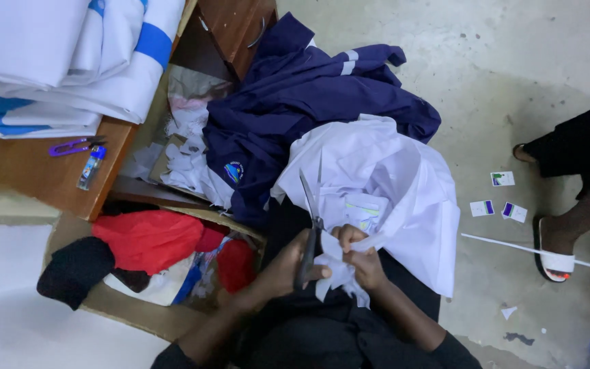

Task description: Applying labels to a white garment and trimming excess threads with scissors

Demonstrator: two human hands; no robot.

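Note:
My left hand (288, 263) grips the dark handles of a pair of scissors (308, 212), whose blades point up and away over my lap. My right hand (360, 256) pinches a fold of the white garment (390, 184) right beside the scissors' handles. The white cloth spreads across my lap and to the right. Behind it lies a heap of navy blue garments (295, 96) with grey stripes and a small round badge.
A cardboard box (138, 314) at the left holds red, black and white cloth. A wooden table (42, 171) carries folded white and blue fabric, purple snips and a lighter. Another person's sandalled foot (554, 253) stands on the concrete floor at the right, near small tags (503, 205).

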